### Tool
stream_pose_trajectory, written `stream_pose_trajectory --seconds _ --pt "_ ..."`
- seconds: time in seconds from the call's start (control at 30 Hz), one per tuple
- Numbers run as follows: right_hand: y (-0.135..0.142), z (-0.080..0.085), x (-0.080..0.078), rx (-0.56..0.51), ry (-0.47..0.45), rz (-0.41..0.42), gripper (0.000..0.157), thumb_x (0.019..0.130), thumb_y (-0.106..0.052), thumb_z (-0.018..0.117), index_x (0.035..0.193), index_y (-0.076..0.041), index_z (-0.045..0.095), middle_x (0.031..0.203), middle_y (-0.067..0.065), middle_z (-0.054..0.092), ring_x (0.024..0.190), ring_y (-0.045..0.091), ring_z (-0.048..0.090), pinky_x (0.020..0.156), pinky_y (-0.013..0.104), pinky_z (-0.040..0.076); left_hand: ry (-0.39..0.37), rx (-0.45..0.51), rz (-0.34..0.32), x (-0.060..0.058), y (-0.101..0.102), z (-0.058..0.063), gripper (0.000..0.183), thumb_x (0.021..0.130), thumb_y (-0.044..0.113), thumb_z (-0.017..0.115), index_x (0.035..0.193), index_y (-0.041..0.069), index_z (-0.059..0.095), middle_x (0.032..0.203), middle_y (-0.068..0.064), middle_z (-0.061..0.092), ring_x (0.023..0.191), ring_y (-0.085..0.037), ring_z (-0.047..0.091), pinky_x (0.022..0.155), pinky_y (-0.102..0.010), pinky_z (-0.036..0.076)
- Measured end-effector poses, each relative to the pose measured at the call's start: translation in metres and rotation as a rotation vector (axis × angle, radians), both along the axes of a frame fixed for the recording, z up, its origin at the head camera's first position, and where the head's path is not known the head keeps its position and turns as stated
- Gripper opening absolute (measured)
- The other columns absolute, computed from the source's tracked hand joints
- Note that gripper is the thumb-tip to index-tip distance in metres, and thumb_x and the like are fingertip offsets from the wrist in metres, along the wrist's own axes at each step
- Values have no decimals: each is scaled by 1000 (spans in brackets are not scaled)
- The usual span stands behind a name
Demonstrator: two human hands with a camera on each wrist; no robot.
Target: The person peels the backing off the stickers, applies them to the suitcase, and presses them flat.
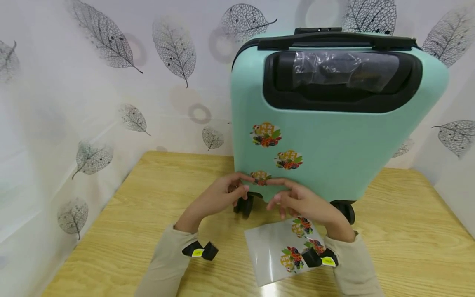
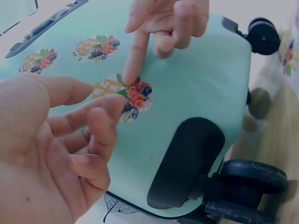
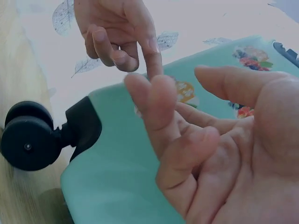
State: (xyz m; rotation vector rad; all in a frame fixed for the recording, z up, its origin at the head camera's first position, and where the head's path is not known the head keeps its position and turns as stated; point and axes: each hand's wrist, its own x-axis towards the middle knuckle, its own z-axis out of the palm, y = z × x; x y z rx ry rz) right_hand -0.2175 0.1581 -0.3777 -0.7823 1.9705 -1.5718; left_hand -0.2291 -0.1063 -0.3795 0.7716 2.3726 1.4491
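Observation:
A mint-green suitcase [image 1: 334, 144] stands upright, with three fruit stickers on its face. Both hands are at the lowest sticker [image 1: 261, 177], near the bottom left corner. My left hand [image 1: 219, 196] touches its left edge with an extended index finger. From the other side, the index finger of my right hand [image 1: 302, 201] reaches the sticker's right edge. In the left wrist view that right fingertip lies on the printed fruit of the sticker [image 2: 138, 100]. The other fingers of both hands are loosely bent and hold nothing. An upper sticker [image 1: 266, 134] and a middle sticker [image 1: 288, 159] lie flat.
A glossy sticker sheet [image 1: 265, 251] with several fruit stickers lies on the wooden table [image 1: 122, 231] below my right forearm. Black wheels [image 1: 245, 206] support the suitcase. Clear plastic wrap [image 1: 345, 68] covers its recessed handle. Behind hangs a leaf-patterned cloth [image 1: 178, 115].

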Motion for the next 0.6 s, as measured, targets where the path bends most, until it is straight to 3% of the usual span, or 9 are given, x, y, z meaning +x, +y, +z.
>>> stream_pose_trajectory --seconds 0.13,0.3,0.6 --pt "-3 3 4 -69 -6 -30 48 104 -13 40 148 -2 26 101 6 70 60 8 60 47 20 40 -4 58 17 1 2 0 31 101 18 50 130 12 55 87 -19 63 57 -13 50 52 -29 46" --pt "-9 2 7 -120 -2 -73 47 103 -8 37 148 -2 26 98 10 71 56 8 58 45 21 38 -15 125 9 3 5 0 33 101 15 50 133 12 53 83 -16 62 56 -14 49 51 -28 46" --pt "-21 3 11 -137 -26 -143 48 101 -5 36 148 -7 26 94 -2 71 56 8 58 46 20 37 -24 146 -16 9 13 2 37 100 12 50 137 12 49 85 -17 63 55 -11 48 50 -27 43"
